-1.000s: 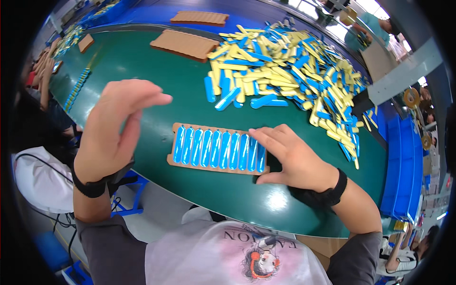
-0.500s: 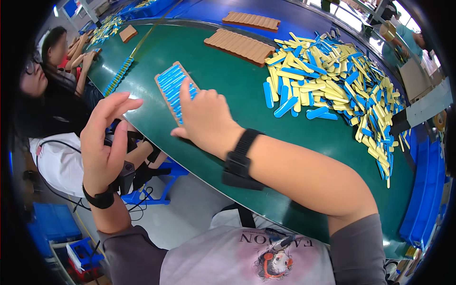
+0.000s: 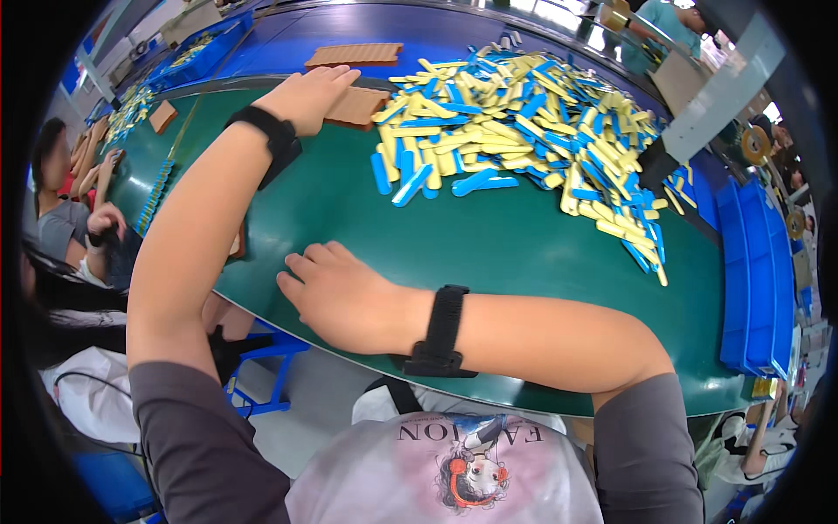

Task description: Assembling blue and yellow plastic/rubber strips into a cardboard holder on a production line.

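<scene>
My left hand (image 3: 307,98) reaches to the far side of the green table, fingers stretched out over the left end of a brown ridged tray (image 3: 358,108). Whether the fingertips touch that tray cannot be told. Closer to me, my right hand (image 3: 339,297) hovers above the table's near part with its fingers apart and nothing in them. Behind my left forearm only an edge of another brown tray (image 3: 238,243) shows. Right of the far tray lies a big heap of yellow and blue flat strips (image 3: 524,131) with rounded ends.
Another brown ridged tray (image 3: 353,55) lies on the blue surface behind. Blue compartment bins (image 3: 759,279) stand at the right, below a grey metal arm (image 3: 720,96). A row of strips (image 3: 155,196) lies at the left, where co-workers sit. The green table (image 3: 489,253) curves toward me.
My left hand has swung forward from the left to the far brown tray. My right hand has come off the tray of blue strips and drawn nearer to me. The view has shifted right.
</scene>
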{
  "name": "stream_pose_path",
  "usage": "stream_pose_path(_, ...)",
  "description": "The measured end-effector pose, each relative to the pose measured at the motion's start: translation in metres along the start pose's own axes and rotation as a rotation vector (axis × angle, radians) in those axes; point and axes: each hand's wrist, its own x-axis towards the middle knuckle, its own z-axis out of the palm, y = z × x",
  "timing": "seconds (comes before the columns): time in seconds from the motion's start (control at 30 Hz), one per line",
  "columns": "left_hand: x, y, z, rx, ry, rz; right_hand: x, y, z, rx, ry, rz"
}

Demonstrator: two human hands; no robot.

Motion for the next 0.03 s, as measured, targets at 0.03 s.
stream_pose_path(0.03,0.0192,0.0086,0.0052,0.157,-0.098,-0.024,-0.0079,0.0055,-0.0039,-0.019,-0.003,0.029)
